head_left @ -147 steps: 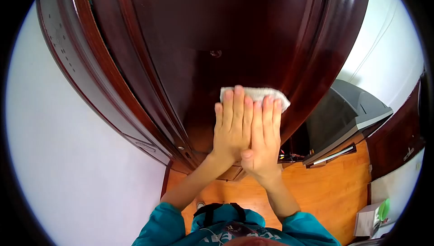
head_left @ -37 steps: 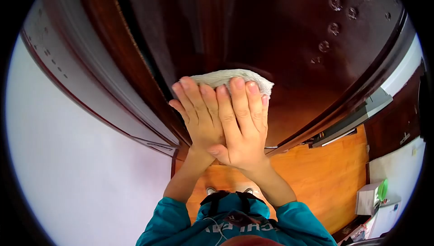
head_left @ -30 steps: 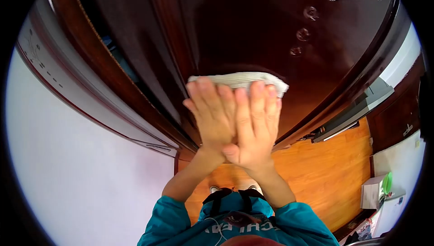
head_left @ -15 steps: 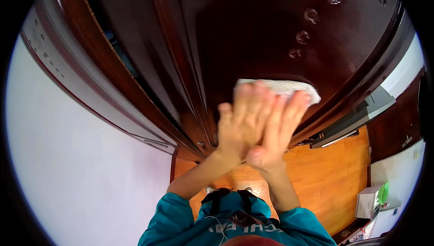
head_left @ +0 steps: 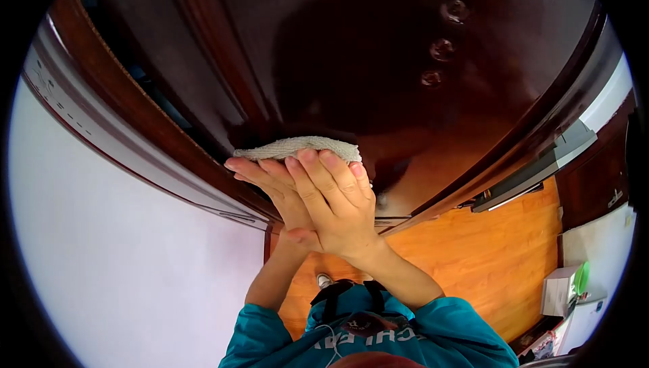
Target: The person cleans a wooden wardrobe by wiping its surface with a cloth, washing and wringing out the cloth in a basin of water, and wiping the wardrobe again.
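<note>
A white ribbed cloth (head_left: 297, 146) lies against the glossy dark-brown wardrobe door (head_left: 351, 91), near the door's lower left. My right hand (head_left: 338, 209) is open, fingers stretched flat, with its fingertips over the cloth's lower edge. Partly covered by it, my left hand (head_left: 280, 195) is also open and flat, its fingertips reaching the cloth's left end. Both palms face the door, and the right hand overlaps the left. How much cloth is under the palms is hidden.
On the left, a brown panel edge (head_left: 128, 84) borders a dark gap beside a pale wall (head_left: 135, 233). Round glassy ornaments (head_left: 443, 50) dot the door. Wooden floor (head_left: 433, 260) spreads below. At the right are a grey appliance (head_left: 541, 172) and a green basin (head_left: 581, 277).
Both hands and the cloth have moved left across the door, from its right part to near the left panel. The right hand now overlaps more of the left. The view has shifted slightly.
</note>
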The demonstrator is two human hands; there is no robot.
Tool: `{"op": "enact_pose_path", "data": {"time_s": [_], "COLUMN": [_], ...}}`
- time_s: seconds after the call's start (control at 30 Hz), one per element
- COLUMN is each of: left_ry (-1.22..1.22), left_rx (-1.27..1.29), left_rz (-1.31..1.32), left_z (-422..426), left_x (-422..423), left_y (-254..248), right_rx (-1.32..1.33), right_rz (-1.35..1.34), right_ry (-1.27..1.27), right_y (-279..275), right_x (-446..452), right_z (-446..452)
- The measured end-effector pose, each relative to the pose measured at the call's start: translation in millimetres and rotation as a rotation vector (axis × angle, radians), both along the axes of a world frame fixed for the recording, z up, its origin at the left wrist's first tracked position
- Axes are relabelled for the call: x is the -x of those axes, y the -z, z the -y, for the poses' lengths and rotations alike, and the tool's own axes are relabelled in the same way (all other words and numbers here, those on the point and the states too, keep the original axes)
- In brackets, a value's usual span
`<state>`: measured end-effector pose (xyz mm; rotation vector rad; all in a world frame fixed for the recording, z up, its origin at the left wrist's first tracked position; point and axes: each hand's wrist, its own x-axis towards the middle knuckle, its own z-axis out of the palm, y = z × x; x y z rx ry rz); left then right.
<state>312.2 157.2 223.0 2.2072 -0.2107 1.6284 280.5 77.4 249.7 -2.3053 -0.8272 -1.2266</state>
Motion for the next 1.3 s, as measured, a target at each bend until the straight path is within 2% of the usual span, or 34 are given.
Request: {"op": "enact_pose_path", "data": {"time_s": [0.17, 0.27, 0.37, 0.5, 0.77, 0.9, 1.07, 1.13, 1.3], "left_ry": [-0.004, 0.0, 0.01, 0.002, -0.019, -0.011, 0.018, -0.026, 0.032], "left_rx": [-0.109, -0.185, -0.223, -0.246, -0.359, -0.364, -0.416, -0.583, -0.447], "left_rz": [-0.025, -0.058, -0.071, 0.039, 0.227, 0.223, 0.128, 0.111, 0.115], "left_z": [15, 26, 40, 78, 71, 61, 49, 44, 46], "left_x": [-3, -3, -3, 2, -9, -7, 2, 1, 2], "left_y": [30, 52, 58, 20, 14, -15, -10, -8, -10], "right_rx": [0.014, -0.141, -0.134, -0.154, -0.135, -0.104, -0.037, -0.039, -0.035], "right_rz": [-0.055, -0.07, -0.062, -0.025, 0.065, 0.071, 0.156, 0.235, 0.273], "right_ry": [-0.016, -0.01, 0.086, 0.141, 0.157, 0.133, 0.184, 0.246, 0.306], "right_y": [1, 4, 19, 36, 22, -8, 15, 22, 30], "right_x": [3, 6, 8, 11, 5, 5, -4, -10, -16], "right_z": [19, 32, 53, 88, 104, 106, 116, 114, 106]}}
